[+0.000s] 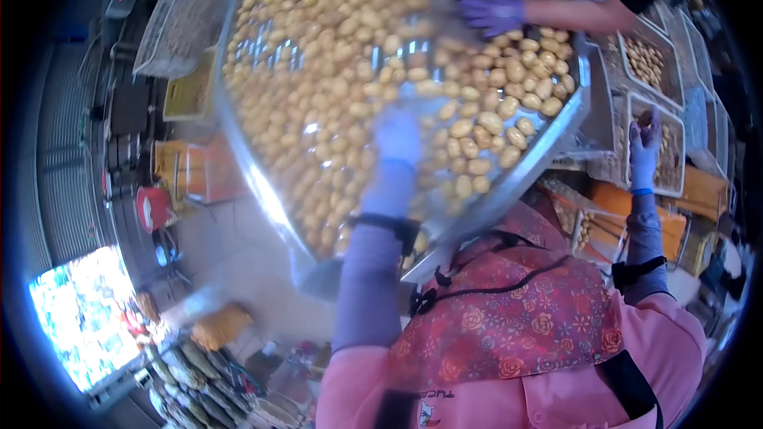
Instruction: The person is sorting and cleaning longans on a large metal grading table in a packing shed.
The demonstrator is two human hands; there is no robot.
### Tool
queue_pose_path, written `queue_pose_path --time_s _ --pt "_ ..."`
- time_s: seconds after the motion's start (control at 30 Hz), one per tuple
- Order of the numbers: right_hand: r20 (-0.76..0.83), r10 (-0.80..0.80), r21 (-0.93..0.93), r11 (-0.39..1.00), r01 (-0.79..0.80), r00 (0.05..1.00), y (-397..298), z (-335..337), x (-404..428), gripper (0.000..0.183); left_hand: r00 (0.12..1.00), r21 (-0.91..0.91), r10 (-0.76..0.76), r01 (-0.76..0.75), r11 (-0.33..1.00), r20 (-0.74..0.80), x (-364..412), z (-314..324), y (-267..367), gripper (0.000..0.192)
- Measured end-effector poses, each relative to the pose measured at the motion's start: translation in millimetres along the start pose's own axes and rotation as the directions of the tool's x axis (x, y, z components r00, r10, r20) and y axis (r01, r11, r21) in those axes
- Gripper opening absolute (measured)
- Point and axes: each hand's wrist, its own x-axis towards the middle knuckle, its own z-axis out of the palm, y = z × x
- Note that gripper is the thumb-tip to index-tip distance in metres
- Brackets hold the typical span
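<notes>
My left hand (398,134), in a pale blue-violet glove, reaches onto a metal sorting table (530,173). Motion blurs its fingers, so whether it holds anything does not show. Around it lies a thick layer of small oval yellow-brown produce (351,18), possibly little potatoes. To the right, my right hand (645,146), gloved alike, is raised over a white plastic crate (672,193). Its fingers are partly bent, and something brown shows among them. Whether that is a held piece or produce behind the hand is unclear.
Across the table, another person's purple-gloved hands (492,15) work among the produce. More produce fills another white crate (644,62) on the right. Orange crates (670,232) stand below it. At left are a yellow crate (188,92) and a red bucket (152,208).
</notes>
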Motion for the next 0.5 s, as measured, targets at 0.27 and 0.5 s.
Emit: queue_pose_path --time_s 0.27,0.5 --pt "0.857 -0.049 0.494 0.361 -0.791 0.513 -112 36 -112 0.069 0.989 -0.744 0.08 -0.143 0.653 -0.121 -6 -24 61 0.034" --pt "0.42 0.015 0.63 0.715 -0.303 0.907 -102 -1 -29 0.037 0.82 -0.299 0.512 -0.57 0.765 -0.254 -94 -24 107 0.055"
